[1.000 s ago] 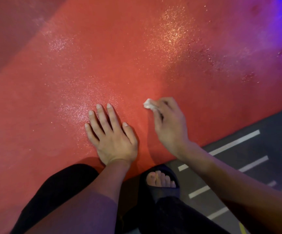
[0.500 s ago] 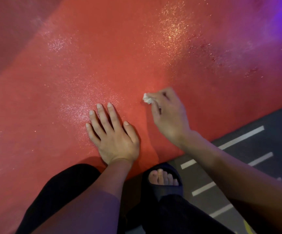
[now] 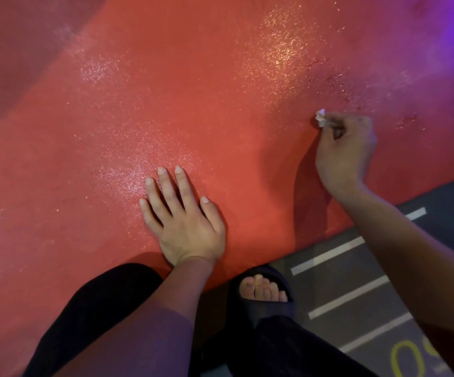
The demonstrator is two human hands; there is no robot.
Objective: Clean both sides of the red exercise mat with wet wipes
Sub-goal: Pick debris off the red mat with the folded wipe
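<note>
Crouching at the mat's near edge, the person plants the left hand flat on the red exercise mat, fingers straight and slightly spread. The right hand reaches farther in, pinching a small balled wet wipe between thumb and curled fingers, down at the mat. The mat's long axis runs diagonally across the dark floor. Dark spots lie just beyond the wipe, nearer the right hand, likely the next target.
</note>
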